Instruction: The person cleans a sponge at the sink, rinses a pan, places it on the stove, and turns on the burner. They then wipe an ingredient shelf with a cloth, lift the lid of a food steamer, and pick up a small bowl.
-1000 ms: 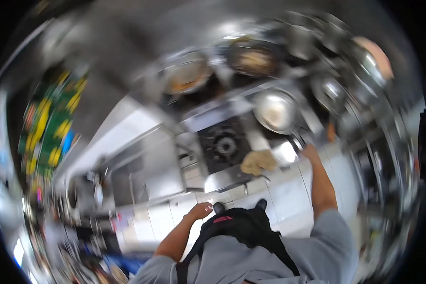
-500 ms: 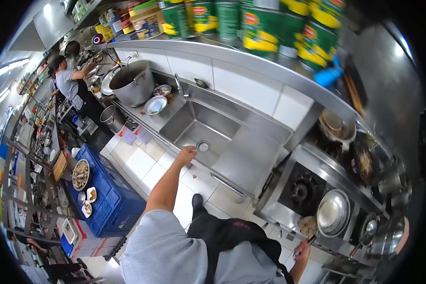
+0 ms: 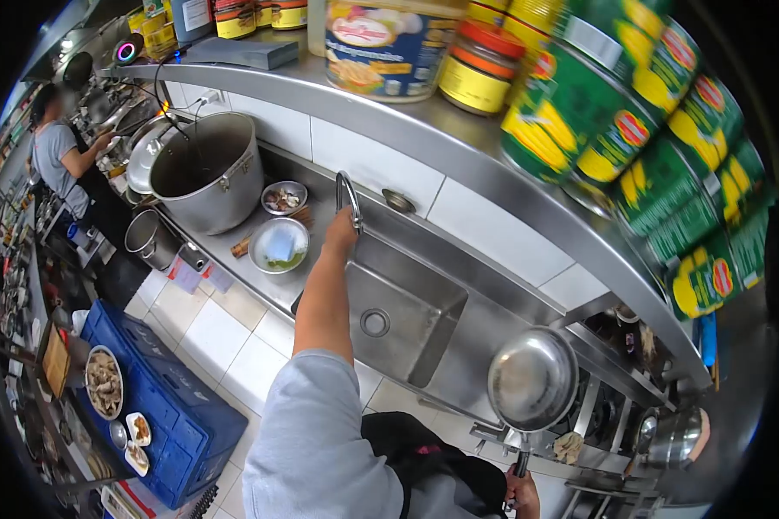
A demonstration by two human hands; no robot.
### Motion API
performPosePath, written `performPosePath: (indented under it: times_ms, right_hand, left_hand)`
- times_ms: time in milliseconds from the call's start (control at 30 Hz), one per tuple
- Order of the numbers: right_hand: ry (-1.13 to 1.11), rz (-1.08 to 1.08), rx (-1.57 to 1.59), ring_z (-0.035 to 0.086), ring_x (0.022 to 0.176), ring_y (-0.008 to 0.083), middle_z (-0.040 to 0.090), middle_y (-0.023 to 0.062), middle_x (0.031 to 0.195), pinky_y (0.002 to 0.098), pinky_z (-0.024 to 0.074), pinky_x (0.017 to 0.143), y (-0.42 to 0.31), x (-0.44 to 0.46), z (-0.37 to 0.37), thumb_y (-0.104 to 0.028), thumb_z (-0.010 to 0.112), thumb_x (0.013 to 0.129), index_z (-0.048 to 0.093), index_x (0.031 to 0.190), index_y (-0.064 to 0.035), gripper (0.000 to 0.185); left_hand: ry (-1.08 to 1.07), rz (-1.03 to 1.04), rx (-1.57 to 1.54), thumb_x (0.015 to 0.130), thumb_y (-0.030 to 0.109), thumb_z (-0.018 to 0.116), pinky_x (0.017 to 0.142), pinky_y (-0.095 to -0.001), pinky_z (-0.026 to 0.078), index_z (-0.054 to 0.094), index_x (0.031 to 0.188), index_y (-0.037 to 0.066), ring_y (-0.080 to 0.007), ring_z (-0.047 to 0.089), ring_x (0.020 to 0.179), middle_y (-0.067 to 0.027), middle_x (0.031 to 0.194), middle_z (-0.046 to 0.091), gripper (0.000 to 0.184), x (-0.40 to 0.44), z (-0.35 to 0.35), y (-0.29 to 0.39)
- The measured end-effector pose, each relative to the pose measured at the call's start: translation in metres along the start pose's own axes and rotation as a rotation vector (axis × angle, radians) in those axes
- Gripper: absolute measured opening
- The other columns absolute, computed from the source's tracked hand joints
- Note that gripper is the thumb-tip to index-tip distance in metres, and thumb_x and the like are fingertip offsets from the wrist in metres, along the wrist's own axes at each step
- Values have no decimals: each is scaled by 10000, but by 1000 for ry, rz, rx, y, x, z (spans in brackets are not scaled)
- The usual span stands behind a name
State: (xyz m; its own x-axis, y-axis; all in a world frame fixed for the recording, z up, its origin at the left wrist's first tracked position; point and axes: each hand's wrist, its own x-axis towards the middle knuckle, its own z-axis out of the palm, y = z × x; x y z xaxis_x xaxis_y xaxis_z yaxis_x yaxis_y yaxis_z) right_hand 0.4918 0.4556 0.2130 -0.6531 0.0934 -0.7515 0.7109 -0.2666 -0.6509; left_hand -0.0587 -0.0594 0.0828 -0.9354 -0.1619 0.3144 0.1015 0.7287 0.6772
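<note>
My right hand (image 3: pixel 521 490) is closed round the dark handle of a steel frying pan (image 3: pixel 533 381). The pan is over the right end of the steel counter, beside the stove. My left arm reaches across the sink (image 3: pixel 411 333), and my left hand (image 3: pixel 343 228) is closed at the lower part of the curved faucet (image 3: pixel 348 183); its fingertips are partly hidden. No water shows coming from the spout. Left of that hand sits a bowl (image 3: pixel 279 246) with something light blue and green in it. A smaller metal bowl (image 3: pixel 284 197) with food bits stands behind.
A large pot (image 3: pixel 206 173) stands left of the sink. Overhead runs a shelf (image 3: pixel 398 121) with cans (image 3: pixel 580 95) and jars. A stove (image 3: pixel 593 411) with a crumpled cloth (image 3: pixel 569 447) is at right. Blue crates (image 3: pixel 169 406) stand behind at left; another person (image 3: pixel 61 160) works farther off.
My left hand has moved from the sink's front edge to the faucet. My right hand has brought the pan from above the stove leftward to the sink counter. The view has shifted closer.
</note>
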Motion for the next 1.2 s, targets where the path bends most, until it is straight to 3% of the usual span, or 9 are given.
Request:
performPosePath:
  times_ms: [233, 300, 433, 500, 600, 800, 1000, 1067, 1200]
  right_hand:
    - [-92, -48, -541, 409, 346, 123, 430, 19, 452, 285, 321, 359, -55, 62, 118, -97, 700, 793, 471, 730, -77, 238]
    - [-188, -18, -581, 417, 381, 113, 446, 3, 480, 276, 341, 397, -62, 91, 143, -126, 711, 789, 488, 735, -89, 232]
    - [-330, 71, -494, 404, 381, 108, 414, -17, 482, 277, 353, 384, -74, 147, 201, -132, 699, 803, 461, 730, -98, 251]
    - [-381, 83, -429, 392, 376, 91, 401, -25, 491, 263, 346, 368, -81, 164, 232, -117, 699, 808, 450, 776, -100, 252]
    - [-445, 157, -340, 377, 382, 66, 413, -26, 522, 245, 336, 361, -85, 187, 261, -89, 702, 809, 447, 845, -114, 259]
    - [-506, 242, -250, 383, 397, 43, 405, -60, 531, 229, 318, 367, -89, 193, 290, -74, 660, 822, 454, 805, -139, 216]
    - [-570, 263, -216, 370, 394, 45, 387, -57, 537, 236, 330, 362, -89, 199, 288, -62, 666, 813, 432, 830, -137, 247]
    - [-573, 281, -212, 358, 393, 42, 371, -63, 535, 238, 324, 357, -86, 206, 286, -56, 661, 818, 427, 822, -141, 249]
    - [-594, 289, -177, 351, 397, 33, 367, -70, 542, 228, 315, 360, -84, 206, 284, -52, 656, 825, 424, 819, -143, 250]
  left_hand:
    - [-266, -148, 130, 811, 141, 559, 877, -464, 483, 539, 1108, 85, -384, 601, 1021, -201, 1095, 623, 303, 5, -14, 2]
    - [-539, -48, 524, 804, 142, 563, 866, -466, 497, 526, 1169, 88, -357, 621, 1013, -184, 1121, 625, 371, -13, -1, -33]
    - [-619, 170, 529, 797, 124, 550, 856, -461, 506, 563, 1174, 80, -319, 641, 995, -162, 1122, 639, 380, -78, -13, -74]
    - [-240, 236, 232, 764, 51, 539, 835, -442, 514, 624, 1098, 55, -319, 649, 955, -159, 1081, 657, 345, -119, -39, -57]
    - [-11, 255, -11, 723, -4, 532, 823, -423, 518, 657, 1030, 39, -333, 642, 939, -177, 1042, 661, 335, -173, -74, -31]
    - [-46, -124, -80, 711, -33, 513, 787, -430, 511, 654, 1005, 54, -371, 632, 863, -188, 977, 656, 338, -342, -118, -52]
    - [-560, -673, 182, 811, 140, 502, 829, -432, 516, 696, 997, 112, -362, 642, 917, -175, 964, 677, 270, -557, -115, -170]
    - [-806, -898, 86, 844, 136, 533, 705, -406, 515, 692, 942, 95, -260, 644, 742, -84, 810, 675, 191, -612, -118, -198]
    - [-915, -1112, -161, 850, 147, 535, 669, -417, 481, 666, 1008, 118, -201, 622, 764, -35, 864, 658, 207, -674, -148, -211]
